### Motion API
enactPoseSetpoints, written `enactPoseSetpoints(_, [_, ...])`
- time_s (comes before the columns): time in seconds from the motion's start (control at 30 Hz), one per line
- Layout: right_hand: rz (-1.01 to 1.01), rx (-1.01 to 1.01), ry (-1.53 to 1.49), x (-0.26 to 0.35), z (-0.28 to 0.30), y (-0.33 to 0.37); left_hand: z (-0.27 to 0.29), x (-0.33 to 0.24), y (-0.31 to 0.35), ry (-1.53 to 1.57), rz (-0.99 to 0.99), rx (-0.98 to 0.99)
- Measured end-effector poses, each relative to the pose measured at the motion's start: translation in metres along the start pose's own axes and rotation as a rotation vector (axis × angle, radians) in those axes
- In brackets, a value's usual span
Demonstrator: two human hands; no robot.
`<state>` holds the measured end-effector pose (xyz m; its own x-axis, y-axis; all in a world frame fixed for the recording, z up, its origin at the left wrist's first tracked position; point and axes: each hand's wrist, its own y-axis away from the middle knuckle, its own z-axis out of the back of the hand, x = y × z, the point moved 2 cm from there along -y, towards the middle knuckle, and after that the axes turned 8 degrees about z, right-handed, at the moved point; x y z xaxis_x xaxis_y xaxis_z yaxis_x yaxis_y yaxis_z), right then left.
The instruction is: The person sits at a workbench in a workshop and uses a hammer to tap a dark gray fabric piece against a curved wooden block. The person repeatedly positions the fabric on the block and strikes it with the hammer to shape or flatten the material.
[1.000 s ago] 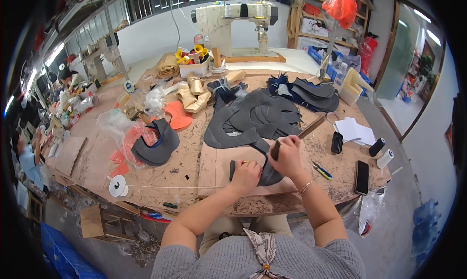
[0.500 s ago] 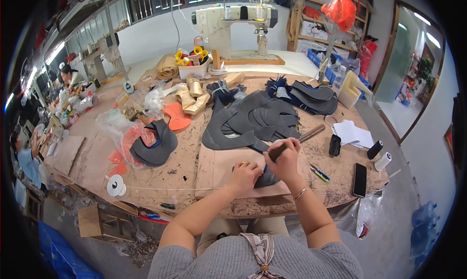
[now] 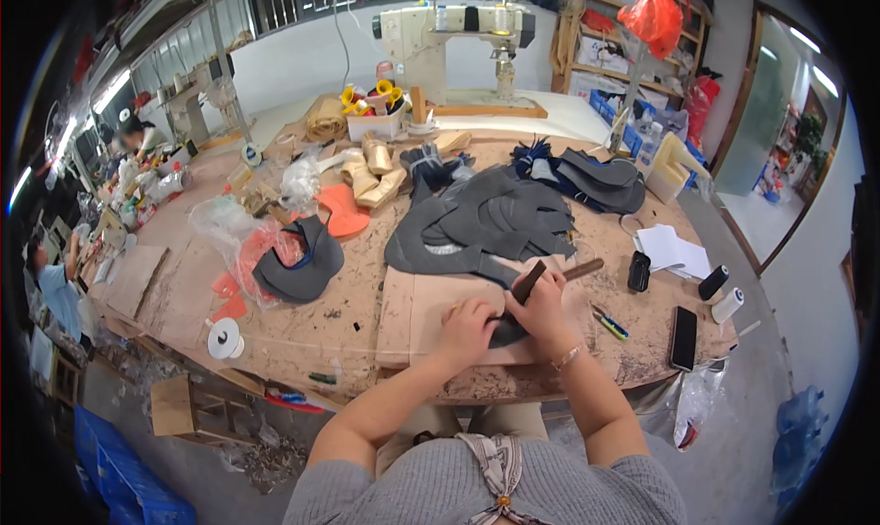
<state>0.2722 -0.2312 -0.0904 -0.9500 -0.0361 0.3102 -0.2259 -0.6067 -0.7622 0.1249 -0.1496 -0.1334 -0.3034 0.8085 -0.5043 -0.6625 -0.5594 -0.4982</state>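
Note:
My right hand (image 3: 547, 316) is closed round a hammer (image 3: 529, 283) close to its dark head; its wooden handle sticks out to the right past my knuckles. Just left of it, my left hand (image 3: 469, 327) has its fingers bent together at the edge of a dark grey cut piece (image 3: 510, 334). This piece lies partly hidden beneath both hands on a pale board (image 3: 426, 296) near the table's front edge. Beyond the hands, a pile of similar dark grey cut pieces (image 3: 477, 209) touches the board's far side.
Right of the hands are thread snips (image 3: 610, 323), a black phone (image 3: 683, 338), thread spools (image 3: 727, 305) and white paper (image 3: 674, 250). To the left lie a curved grey piece (image 3: 316, 267) and a white reel (image 3: 225, 339). A sewing machine (image 3: 412, 44) stands at the back.
The hammer's head has tilted upward and its handle has swung lower in my right hand. My left hand has shifted right, closer to the right hand. The whole view has shifted slightly.

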Motion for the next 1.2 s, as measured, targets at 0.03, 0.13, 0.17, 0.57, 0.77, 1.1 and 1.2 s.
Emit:
enactPoseSetpoints(0.03, [0.022, 0.006, 0.015, 0.000, 0.003, -0.002, 0.020, -0.004, 0.005, 0.027, -0.018, -0.052])
enactPoseSetpoints(0.13, [0.055, 0.017, 0.044, 0.009, 0.004, -0.002, 0.067, 0.006, 0.039, -0.033, -0.022, -0.099])
enactPoseSetpoints(0.17, [0.053, 0.015, 0.047, 0.008, 0.000, -0.001, 0.073, 0.020, 0.053, -0.025, -0.014, -0.043])
enactPoseSetpoints(0.57, [0.011, 0.008, 0.043, 0.006, -0.003, 0.002, 0.091, 0.089, 0.044, 0.034, 0.150, 0.165])
enactPoseSetpoints(0.77, [-0.002, 0.012, 0.029, 0.010, 0.000, 0.001, 0.131, 0.149, 0.017, -0.139, 0.312, 0.060])
enactPoseSetpoints(1.1, [-0.007, 0.020, 0.027, 0.007, -0.002, 0.003, 0.016, 0.021, -0.018, -0.053, -0.040, 0.283])
enactPoseSetpoints(1.2, [-0.007, 0.019, 0.022, 0.007, -0.004, 0.004, 0.002, 0.041, -0.021, 0.128, -0.114, 0.364])
